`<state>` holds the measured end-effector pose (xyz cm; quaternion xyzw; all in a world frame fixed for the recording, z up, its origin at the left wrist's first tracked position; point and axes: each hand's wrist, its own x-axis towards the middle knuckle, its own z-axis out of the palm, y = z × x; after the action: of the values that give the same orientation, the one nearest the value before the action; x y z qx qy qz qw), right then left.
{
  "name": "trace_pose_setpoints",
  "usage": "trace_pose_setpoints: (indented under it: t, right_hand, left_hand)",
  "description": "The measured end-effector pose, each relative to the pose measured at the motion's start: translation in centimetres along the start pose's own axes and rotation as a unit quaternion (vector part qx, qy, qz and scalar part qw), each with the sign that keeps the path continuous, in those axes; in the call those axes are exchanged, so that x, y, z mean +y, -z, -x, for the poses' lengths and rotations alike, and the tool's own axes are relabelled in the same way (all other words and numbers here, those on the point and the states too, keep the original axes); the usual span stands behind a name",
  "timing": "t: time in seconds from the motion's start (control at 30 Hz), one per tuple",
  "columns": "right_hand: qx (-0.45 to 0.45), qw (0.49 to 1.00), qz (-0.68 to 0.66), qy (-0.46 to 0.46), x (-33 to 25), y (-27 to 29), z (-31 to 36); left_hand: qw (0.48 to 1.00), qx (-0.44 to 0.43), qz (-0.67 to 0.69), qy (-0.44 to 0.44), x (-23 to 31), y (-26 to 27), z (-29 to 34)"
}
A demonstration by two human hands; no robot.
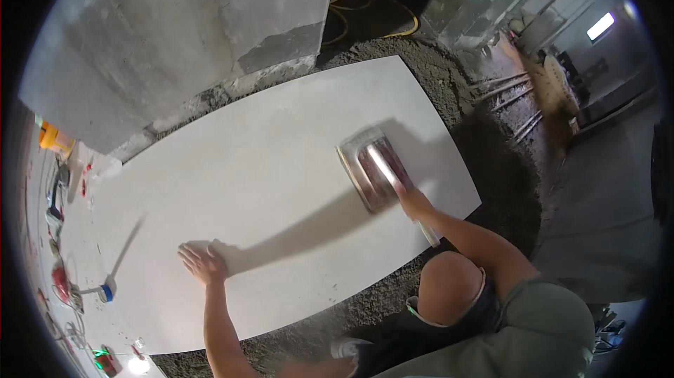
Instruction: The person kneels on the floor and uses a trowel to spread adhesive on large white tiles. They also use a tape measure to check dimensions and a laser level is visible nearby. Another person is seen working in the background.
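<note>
Large pale grey rectangular floor tile (267, 188) lies flat on a bed of dark wet mortar (484, 160), already set down and close against the grey concrete wall (175, 27) along its far edge. Left hand (203, 263) rests open, palm flat, on the tile's near part. Right hand (414, 202) has its grip closed on the handle of a shiny metal rubbing block (372, 167) standing on the tile near its right end. Judged: laying done, bedding and levelling in hand; mortar around the near edge stays bare

The big tile (267, 188) is plain white. The tool (372, 167) is shiny silver. The ground (484, 160) is dark grey. The wall (175, 20) is patchy grey.
</note>
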<state>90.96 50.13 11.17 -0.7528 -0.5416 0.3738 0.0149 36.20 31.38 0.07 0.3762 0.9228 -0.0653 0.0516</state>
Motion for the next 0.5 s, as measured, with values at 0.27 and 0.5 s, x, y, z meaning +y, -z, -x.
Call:
trace_pose_setpoints:
  t: [0.27,0.5]
  right_hand:
    - [-0.101,0.986,-0.044,0.128,10.3,0.8,2.4]
    - [-0.189,0.973,-0.101,0.079,9.2,0.8,1.9]
  left_hand:
    - [0.922,-0.031,0.049,-0.384,16.8,-0.5,15.3]
    - [0.565,-0.414,0.325,-0.635,23.4,1.8,37.1]
